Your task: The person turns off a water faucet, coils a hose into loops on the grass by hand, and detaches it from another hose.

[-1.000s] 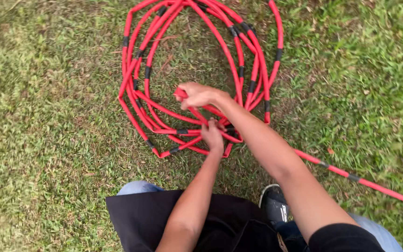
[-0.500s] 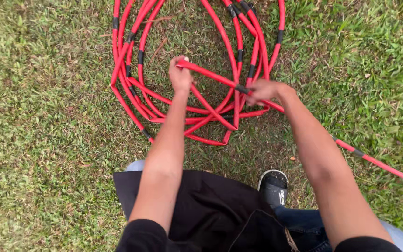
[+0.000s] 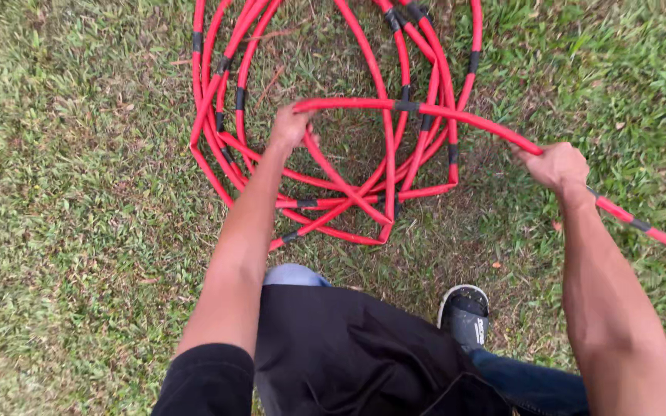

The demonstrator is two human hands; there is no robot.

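Red hose [image 3: 456,115] is pinched in both grips, left hand [image 3: 290,127] and right hand [image 3: 558,166], above grass [image 3: 79,192].

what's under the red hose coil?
Under the coiled red hose lies grass, showing through the open middle of the loops. The ground directly beneath each strand is covered. The left hand and right hand hold one raised stretch.

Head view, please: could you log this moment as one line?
left hand: grips red hose over coil | right hand: grips same hose, right of coil | ground: grass
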